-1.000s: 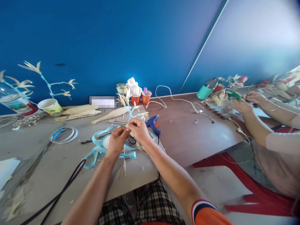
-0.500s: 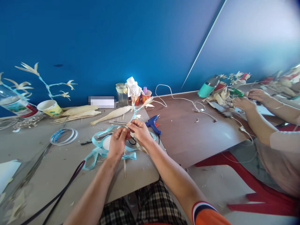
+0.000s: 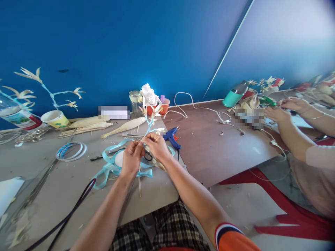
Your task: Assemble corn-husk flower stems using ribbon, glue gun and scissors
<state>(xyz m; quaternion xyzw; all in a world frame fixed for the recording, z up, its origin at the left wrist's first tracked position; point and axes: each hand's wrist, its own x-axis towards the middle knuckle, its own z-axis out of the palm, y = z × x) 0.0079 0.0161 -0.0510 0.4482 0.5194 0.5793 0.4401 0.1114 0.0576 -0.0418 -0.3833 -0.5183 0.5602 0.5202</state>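
My left hand (image 3: pixel 131 158) and my right hand (image 3: pixel 156 146) meet over the grey table (image 3: pixel 65 181), both pinched on the stem of a small branch (image 3: pixel 150 122) wrapped in light blue ribbon, with pale husk leaves at its tips. The branch stands upright from my fingers. Loose light blue ribbon (image 3: pixel 110 167) lies curled under my hands, beside black-handled scissors (image 3: pixel 148 157). A blue glue gun (image 3: pixel 171 136) rests just right of my right hand.
A finished branch (image 3: pixel 39 83), a bottle (image 3: pixel 18 116), a paper cup (image 3: pixel 56 119), dried husks (image 3: pixel 89 125) and ribbon rolls (image 3: pixel 71 151) lie left. Red cups (image 3: pixel 163 106) and a jar (image 3: pixel 134 101) stand behind. Another person's hands (image 3: pixel 285 109) work at the brown table (image 3: pixel 209 146), near a teal flask (image 3: pixel 232 94).
The branch has turned in my fingers, tilting right and then back upright. My hands stay pinched at the same spot. The other person's hands have shifted slightly right.
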